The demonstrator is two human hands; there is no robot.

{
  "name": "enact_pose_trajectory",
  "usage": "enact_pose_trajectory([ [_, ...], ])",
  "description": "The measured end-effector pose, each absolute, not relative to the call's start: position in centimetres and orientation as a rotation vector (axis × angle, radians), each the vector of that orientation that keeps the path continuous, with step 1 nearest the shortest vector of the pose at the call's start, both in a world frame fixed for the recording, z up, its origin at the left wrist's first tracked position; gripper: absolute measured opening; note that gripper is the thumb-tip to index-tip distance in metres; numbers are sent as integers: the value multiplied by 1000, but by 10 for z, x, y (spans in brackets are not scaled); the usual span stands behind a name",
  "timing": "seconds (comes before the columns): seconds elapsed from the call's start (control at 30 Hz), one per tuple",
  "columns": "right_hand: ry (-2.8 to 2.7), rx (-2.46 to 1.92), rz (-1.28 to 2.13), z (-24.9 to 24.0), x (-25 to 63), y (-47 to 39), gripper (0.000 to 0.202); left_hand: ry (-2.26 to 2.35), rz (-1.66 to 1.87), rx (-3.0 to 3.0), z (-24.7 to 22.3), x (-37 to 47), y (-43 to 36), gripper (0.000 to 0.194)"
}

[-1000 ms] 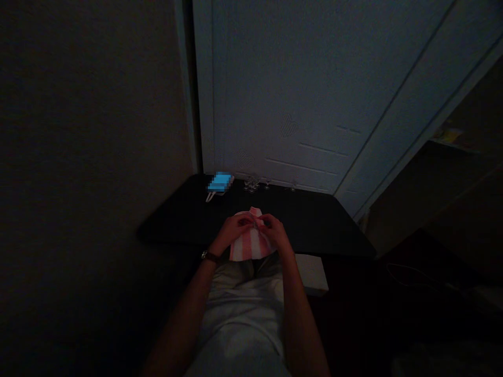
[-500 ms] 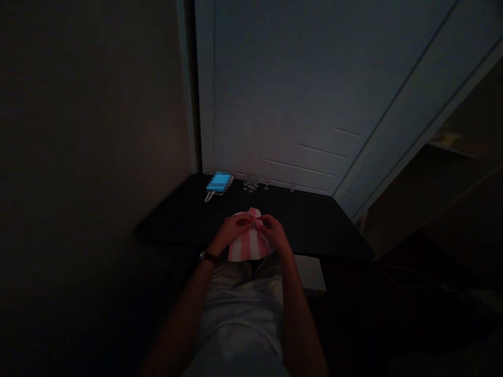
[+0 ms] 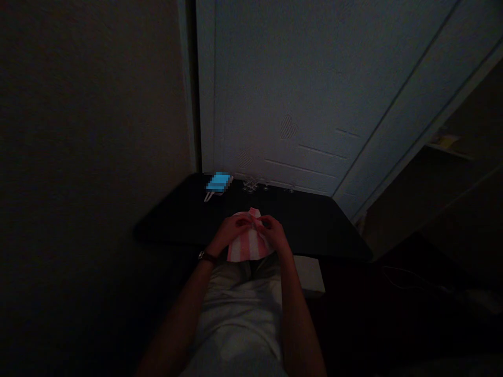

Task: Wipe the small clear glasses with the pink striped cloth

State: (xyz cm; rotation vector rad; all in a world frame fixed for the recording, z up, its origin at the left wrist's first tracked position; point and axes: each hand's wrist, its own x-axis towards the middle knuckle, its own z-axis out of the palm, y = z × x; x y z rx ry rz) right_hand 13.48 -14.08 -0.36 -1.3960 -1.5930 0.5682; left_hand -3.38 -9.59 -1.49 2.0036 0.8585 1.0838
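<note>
A pink-and-white striped cloth (image 3: 249,246) hangs at the near edge of the black table, in front of my lap. My left hand (image 3: 230,230) pinches it from the left, thumb and fingertips together. From the right, my right hand (image 3: 275,233) pinches the cloth as well, its fingertips close to those of the left. Something small and pale shows between the fingertips, but it is too dark to tell what it is. One corner of the cloth sticks up beyond my fingers.
On the black table (image 3: 176,220), a lit device (image 3: 219,181) with a white cable lies at the back left. Several small shiny clear pieces (image 3: 250,185) stand along the back, by a pale panel (image 3: 251,94). A white box-like object (image 3: 310,275) is below the front edge.
Hardly anything differs. Both hands stay at the cloth with their fingers shifted only slightly, and the picture is a little darker.
</note>
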Motion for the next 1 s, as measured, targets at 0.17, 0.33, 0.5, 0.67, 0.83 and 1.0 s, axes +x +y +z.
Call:
enact_pose_trajectory([
  [0.17, -1524, -1455, 508, -2, 137, -141, 17, 890, 1079, 1992, -17, -34, -94, 22],
  [0.33, -1417, -1535, 443, -5, 146, -142, 18, 910, 1065, 1986, -17, -34, -93, 19],
  [0.5, -1348, -1552, 381, 0, 149, -144, 20, 925, 1056, 1986, -20, -35, -91, 20],
  [0.67, -1403, -1500, 411, 7, 134, -142, 18, 929, 1048, 1981, -21, -34, -89, 21],
  [0.83, -1505, -1456, 490, 5, 123, -141, 18, 916, 1048, 1982, -17, -34, -93, 23],
  [1.0, -1570, -1420, 552, 2, 126, -144, 22, 931, 1057, 1969, -16, -34, -95, 21],
])
